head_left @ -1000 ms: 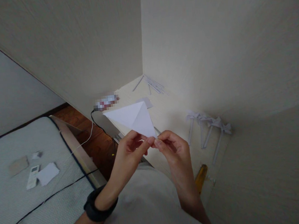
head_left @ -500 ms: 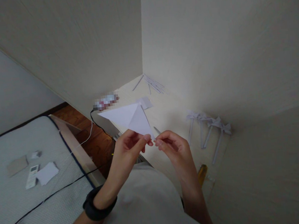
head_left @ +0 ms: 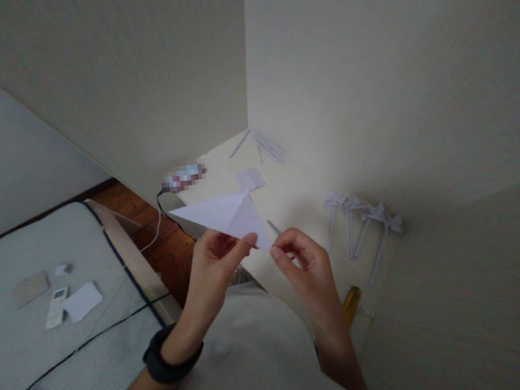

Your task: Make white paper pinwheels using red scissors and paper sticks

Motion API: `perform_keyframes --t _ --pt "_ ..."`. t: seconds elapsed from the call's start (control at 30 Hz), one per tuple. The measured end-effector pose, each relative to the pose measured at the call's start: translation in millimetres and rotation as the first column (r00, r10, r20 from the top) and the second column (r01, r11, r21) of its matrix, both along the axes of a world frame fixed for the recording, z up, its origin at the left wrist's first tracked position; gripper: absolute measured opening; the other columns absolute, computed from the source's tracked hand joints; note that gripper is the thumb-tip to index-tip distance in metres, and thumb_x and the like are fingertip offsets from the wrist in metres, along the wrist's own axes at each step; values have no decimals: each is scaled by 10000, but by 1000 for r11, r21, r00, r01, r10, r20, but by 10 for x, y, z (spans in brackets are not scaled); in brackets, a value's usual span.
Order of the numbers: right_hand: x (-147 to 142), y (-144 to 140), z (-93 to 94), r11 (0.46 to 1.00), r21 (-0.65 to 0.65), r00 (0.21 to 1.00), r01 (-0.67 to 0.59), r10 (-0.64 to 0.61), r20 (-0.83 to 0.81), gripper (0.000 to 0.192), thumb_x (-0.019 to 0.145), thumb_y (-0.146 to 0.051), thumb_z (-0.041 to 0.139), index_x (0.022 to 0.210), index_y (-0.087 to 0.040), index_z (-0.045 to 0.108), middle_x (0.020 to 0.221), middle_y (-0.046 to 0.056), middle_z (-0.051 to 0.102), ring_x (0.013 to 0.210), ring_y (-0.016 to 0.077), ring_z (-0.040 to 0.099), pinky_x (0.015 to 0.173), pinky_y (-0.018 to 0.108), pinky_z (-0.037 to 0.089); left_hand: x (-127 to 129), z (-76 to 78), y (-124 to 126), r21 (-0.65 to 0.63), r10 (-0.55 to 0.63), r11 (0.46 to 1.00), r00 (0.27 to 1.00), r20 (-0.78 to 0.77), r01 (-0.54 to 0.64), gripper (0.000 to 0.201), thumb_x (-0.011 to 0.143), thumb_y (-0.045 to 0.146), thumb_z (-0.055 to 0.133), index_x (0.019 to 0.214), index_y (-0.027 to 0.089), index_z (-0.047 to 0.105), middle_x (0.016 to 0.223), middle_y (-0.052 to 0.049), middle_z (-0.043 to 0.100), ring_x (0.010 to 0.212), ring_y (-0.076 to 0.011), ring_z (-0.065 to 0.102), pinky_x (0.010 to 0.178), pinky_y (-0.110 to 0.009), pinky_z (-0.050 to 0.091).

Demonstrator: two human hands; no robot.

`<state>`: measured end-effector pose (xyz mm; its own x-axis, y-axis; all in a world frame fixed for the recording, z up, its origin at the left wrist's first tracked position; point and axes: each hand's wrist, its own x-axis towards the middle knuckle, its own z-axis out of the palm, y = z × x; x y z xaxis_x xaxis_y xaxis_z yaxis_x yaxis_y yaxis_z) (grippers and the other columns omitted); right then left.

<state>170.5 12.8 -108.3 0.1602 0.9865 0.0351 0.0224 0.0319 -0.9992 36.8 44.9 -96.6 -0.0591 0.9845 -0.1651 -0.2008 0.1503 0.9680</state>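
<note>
A white sheet of paper (head_left: pixel 232 213), creased and folded to long points, is held above the table. My left hand (head_left: pixel 214 264) is closed on its lower edge, thumb on top and fingers beneath. At the paper's lower right corner, the thumb and forefinger of my right hand (head_left: pixel 303 258) are pinched together. Just beyond the right fingertips lies a thin metal blade (head_left: pixel 273 227), its other end hidden by the hand. Behind the held sheet, a small piece of white paper (head_left: pixel 252 178) rests on the table.
Thin white sticks (head_left: pixel 268 145) lie in the table's corner. Several folded paper pieces on sticks (head_left: pixel 374 213) line the right wall. An amber cylinder (head_left: pixel 352 304) is by my right forearm. Left of the table, a mattress (head_left: pixel 62 238) bears a remote control (head_left: pixel 57 308) and papers.
The folded sheet has tilted and dropped slightly, uncovering more of the small paper behind it. My left hand has shifted a little left, away from my right fingertips.
</note>
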Motion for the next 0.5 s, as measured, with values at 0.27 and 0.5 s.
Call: perform_keyframes --t 0.27,0.5 --pt "15 -10 20 998 0 997 -57 57 -51 101 807 -274 679 879 -219 633 848 7 648 822 179 608 764 308 467 -56 -2 -3 -12 -244 970 967 -79 244 204 697 265 792 864 172 724 859 -55 765 790 -208 691 792 -338 556" --pt "10 -1 -35 994 -29 986 110 -112 -127 91 832 -299 670 834 -221 622 774 -6 613 752 167 587 682 283 455 -98 -74 6 24 -471 875 863 -184 483 131 753 252 743 868 189 746 814 -60 741 769 -216 683 778 -357 568"
